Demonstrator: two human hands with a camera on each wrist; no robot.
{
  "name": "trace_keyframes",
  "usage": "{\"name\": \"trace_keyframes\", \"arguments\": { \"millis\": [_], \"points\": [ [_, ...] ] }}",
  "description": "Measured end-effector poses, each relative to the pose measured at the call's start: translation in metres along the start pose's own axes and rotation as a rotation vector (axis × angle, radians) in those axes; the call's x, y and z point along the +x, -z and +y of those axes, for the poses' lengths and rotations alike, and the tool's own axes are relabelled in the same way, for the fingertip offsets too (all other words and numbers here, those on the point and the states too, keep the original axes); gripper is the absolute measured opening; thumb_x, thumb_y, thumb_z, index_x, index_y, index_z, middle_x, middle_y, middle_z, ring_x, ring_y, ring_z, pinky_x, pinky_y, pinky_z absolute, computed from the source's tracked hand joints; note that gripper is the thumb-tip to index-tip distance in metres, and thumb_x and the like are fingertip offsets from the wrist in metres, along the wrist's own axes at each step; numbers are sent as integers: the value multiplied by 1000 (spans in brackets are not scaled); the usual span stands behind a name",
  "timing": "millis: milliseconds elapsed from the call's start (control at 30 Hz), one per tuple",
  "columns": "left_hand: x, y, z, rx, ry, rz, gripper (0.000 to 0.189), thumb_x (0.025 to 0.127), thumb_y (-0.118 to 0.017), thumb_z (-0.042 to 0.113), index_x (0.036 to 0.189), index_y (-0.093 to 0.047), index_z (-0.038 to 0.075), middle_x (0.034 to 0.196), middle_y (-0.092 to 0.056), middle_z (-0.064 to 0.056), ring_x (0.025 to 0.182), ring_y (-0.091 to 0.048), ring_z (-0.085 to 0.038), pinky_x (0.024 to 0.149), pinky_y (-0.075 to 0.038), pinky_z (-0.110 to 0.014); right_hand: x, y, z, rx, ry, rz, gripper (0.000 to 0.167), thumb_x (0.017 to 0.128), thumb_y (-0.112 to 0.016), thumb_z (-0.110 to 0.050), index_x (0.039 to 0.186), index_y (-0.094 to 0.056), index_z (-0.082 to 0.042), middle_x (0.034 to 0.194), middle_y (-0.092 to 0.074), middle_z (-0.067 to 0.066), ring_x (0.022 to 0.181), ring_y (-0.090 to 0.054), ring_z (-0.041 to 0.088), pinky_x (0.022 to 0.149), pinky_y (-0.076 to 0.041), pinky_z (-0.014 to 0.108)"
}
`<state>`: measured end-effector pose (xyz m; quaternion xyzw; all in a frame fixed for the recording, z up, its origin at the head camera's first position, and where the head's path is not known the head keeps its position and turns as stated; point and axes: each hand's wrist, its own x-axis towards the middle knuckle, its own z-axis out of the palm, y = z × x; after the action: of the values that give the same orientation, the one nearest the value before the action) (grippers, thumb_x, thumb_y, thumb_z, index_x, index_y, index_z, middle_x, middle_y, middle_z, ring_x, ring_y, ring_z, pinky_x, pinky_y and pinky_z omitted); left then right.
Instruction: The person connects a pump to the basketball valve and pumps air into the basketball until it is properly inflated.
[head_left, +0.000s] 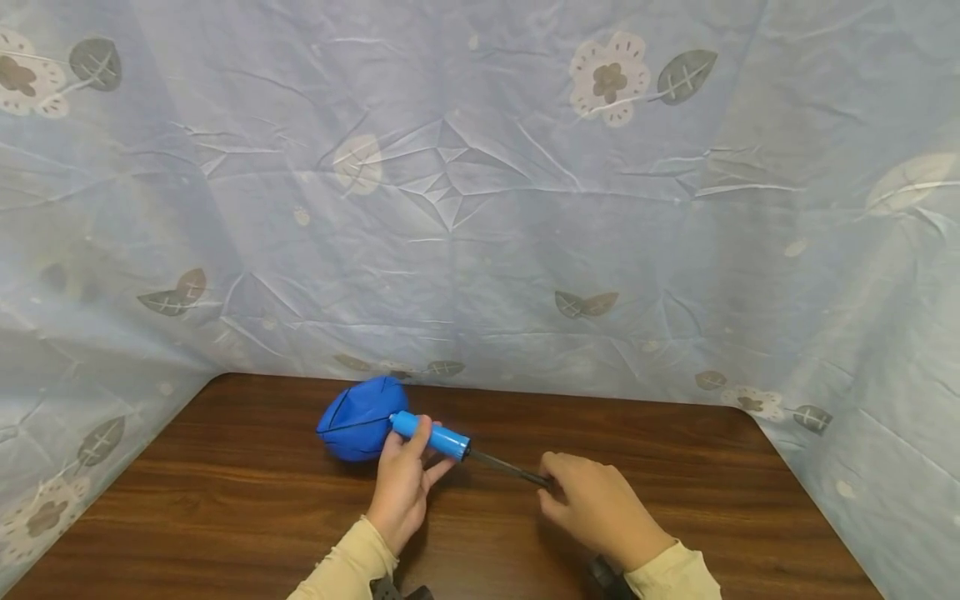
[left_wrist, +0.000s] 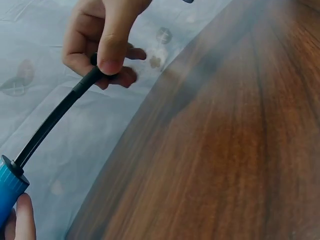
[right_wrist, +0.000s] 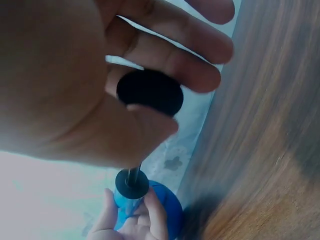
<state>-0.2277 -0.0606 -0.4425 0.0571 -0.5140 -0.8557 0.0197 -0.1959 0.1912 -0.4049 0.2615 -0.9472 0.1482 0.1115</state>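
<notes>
My left hand grips the blue barrel of a small hand pump, thumb on top and fingers beneath. The pump's nozzle meets a partly filled blue ball with black seam lines, its surface dented. From the barrel's right end the dark pump rod extends far out. At the rod's end, my right hand pinches the black handle between thumb and fingers. In the left wrist view the rod slants up from the blue barrel to the right hand.
A dark brown wooden table with rounded far corners lies beneath the hands. Pale blue-grey cloth printed with flowers and leaves hangs behind it and along both sides. Black wrist devices show below the cuffs.
</notes>
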Motion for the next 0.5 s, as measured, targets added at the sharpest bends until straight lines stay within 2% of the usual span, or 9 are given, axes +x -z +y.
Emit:
{"name": "trace_keyframes", "arguments": {
  "millis": [167,333,500],
  "points": [
    [0,0,-6,-8,25,-1,52,111,-50,31,145,-30,-2,138,-48,-21,118,-60,-24,103,-52,-57,-1,0,5,-14,-14,-44,21,88,-81,-22,85,-60,-23,74,-52,-18,60,-40,1,48,-38,22],
    [-3,-2,-13,-22,76,-2,54,110,-51,34,146,-30,0,145,-47,-21,128,-56,-29,106,-48,-59,-2,3,9,4,63,-114,25,86,-84,-31,85,-62,-21,75,-56,-18,61,-41,-1,51,-40,20],
    [-11,-10,-17,-45,132,-39,59,111,-50,35,150,-23,0,154,-34,-25,138,-47,-34,110,-45,-58,-1,3,10,-8,126,-81,26,85,-85,-35,86,-63,-21,77,-60,-17,63,-43,-2,52,-41,20]
  ]
}}
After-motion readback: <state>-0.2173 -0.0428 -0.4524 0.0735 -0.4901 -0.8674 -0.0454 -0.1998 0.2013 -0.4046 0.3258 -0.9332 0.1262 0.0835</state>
